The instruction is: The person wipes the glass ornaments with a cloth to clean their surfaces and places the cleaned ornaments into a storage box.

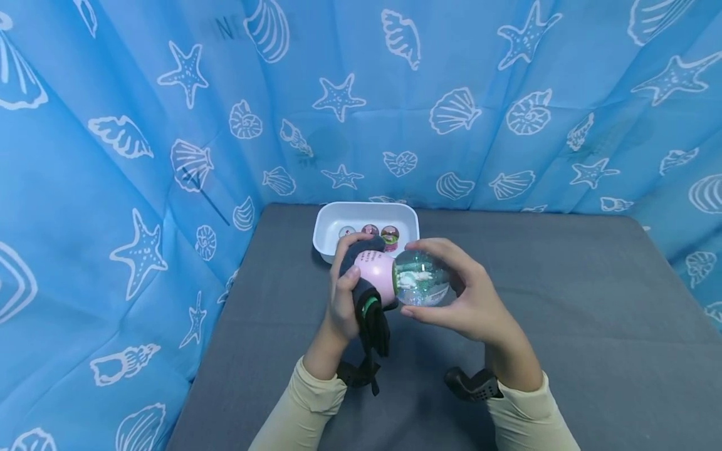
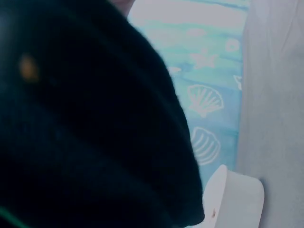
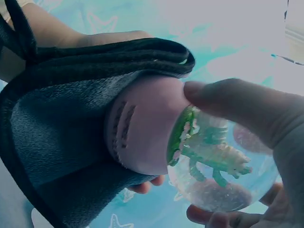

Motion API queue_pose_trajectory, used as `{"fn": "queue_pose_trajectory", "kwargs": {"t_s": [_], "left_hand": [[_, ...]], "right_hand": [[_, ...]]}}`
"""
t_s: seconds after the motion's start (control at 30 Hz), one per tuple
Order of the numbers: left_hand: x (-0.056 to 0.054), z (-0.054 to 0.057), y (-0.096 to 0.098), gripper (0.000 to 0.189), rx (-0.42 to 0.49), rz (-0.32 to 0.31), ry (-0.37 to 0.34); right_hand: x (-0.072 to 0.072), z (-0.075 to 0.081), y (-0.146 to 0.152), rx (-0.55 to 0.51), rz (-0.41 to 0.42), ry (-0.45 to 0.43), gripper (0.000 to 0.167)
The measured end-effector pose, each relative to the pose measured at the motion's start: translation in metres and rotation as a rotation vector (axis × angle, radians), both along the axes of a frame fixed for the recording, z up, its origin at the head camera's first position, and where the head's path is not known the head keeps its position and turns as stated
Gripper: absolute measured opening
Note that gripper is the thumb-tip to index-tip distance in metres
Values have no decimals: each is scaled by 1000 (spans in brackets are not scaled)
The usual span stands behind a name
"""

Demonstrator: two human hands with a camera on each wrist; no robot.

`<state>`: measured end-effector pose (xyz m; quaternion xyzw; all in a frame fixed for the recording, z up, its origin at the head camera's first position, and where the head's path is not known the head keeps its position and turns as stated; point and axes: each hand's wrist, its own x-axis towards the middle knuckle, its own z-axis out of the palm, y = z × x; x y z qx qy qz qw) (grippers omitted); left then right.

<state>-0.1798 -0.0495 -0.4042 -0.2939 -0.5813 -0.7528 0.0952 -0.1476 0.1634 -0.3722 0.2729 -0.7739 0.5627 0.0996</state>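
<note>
A snow globe (image 1: pixel 422 279) lies sideways in the air between both hands, its clear ball to the right and its round pink base (image 3: pixel 147 126) to the left. Inside the ball, the right wrist view shows a pale four-legged figure on a green and pink floral ring. My right hand (image 1: pixel 479 304) grips the ball between thumb and fingers. With my left hand (image 1: pixel 342 304) I hold a dark grey cloth (image 3: pixel 57 137) wrapped against the base, its dark folded end hanging below. In the left wrist view the cloth (image 2: pixel 95 133) hides most of the scene.
Behind the hands, a white plastic bin (image 1: pixel 323 241) stands near the back of the grey table (image 1: pixel 564 300). Several small globes (image 1: pixel 390 235) sit in it, partly hidden by the left hand. A blue curtain (image 1: pixel 361 156) with shell and starfish prints hangs behind and at the sides.
</note>
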Motion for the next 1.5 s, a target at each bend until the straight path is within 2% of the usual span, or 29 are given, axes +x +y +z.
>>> {"fn": "queue_pose_trajectory", "kwargs": {"t_s": [0.13, 0.23, 0.4, 0.63, 0.83, 1.0, 1.27, 1.5], "left_hand": [[2, -3, 1, 61, -27, 60, 10], [3, -6, 3, 61, -53, 84, -5], [2, -7, 5, 60, -59, 53, -43], [2, -7, 8, 63, -7, -53, -120], [5, -7, 10, 65, 37, -58, -159], [3, -6, 12, 65, 53, -65, -169], [-8, -8, 8, 62, 84, -22, -128], [-16, -11, -7, 52, 161, 16, -189]], "right_hand": [[0, 2, 3, 15, 60, 59, 88], [0, 3, 6, 48, 59, 88, 81], [2, 6, 9, 97, 27, 131, 75], [3, 10, 11, 159, -25, 229, 72], [1, 12, 13, 133, -5, 252, 82], [-1, 14, 14, 98, 4, 281, 84], [-1, 15, 20, 50, -53, 266, 90], [0, 16, 27, -6, -142, 237, 94]]}}
